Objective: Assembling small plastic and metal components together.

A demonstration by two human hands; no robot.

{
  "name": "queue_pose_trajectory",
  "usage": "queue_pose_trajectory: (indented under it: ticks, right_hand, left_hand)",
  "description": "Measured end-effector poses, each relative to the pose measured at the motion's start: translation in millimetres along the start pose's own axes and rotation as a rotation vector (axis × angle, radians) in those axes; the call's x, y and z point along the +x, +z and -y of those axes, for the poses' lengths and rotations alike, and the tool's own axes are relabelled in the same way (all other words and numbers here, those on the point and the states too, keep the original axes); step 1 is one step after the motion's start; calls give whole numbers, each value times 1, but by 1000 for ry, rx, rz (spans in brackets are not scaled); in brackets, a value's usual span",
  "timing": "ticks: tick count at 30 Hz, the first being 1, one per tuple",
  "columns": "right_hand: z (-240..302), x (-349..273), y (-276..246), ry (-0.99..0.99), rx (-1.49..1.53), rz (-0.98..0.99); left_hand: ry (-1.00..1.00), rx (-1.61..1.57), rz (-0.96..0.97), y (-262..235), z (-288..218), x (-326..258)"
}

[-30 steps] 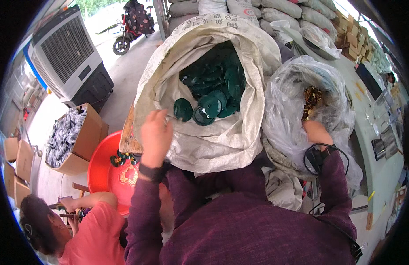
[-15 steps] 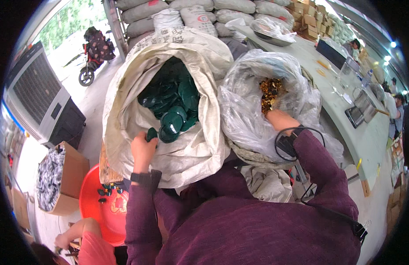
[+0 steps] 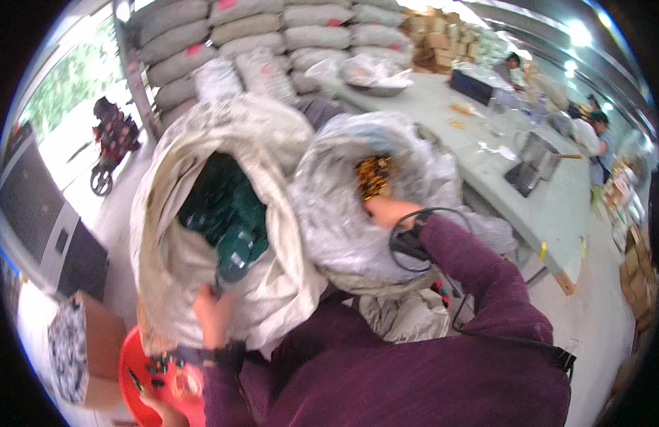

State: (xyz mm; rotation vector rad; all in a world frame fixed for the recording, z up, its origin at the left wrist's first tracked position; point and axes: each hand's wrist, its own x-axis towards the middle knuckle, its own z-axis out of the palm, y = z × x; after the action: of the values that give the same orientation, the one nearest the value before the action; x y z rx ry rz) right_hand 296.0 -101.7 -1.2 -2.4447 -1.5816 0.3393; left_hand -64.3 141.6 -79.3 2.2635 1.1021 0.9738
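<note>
My left hand grips the near rim of a big white woven sack that holds several dark green plastic parts. My right hand reaches into a clear plastic bag to the right of the sack, its fingers hidden among small golden-brown pieces. A black cable loops around my right wrist. Both sleeves are purple.
A red tub with small dark parts sits at the lower left, beside a cardboard box. Stacked grey sacks fill the back. A long pale table runs along the right, people beyond it. A motorbike stands outside.
The view has swung to the right and up. My left hand has slid down from the green parts to the sack's near rim. My right hand stays inside the clear bag.
</note>
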Motion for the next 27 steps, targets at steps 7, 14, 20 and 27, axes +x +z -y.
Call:
queue_pose_trajectory:
  ticks: [7, 14, 20, 27]
  right_hand:
    - [0, 38, 16, -294, 153, -158]
    - [-2, 44, 10, -564, -359, 80]
    - [9, 10, -4, -183, -224, -153]
    - [-1, -16, -13, 12, -171, -210]
  left_hand:
    - [84, 73, -49, 11, -5, -3]
    - [67, 108, 1, 10, -9, -4]
    - [91, 85, -26, 9, -9, -7]
    - [101, 42, -53, 10, -7, -6]
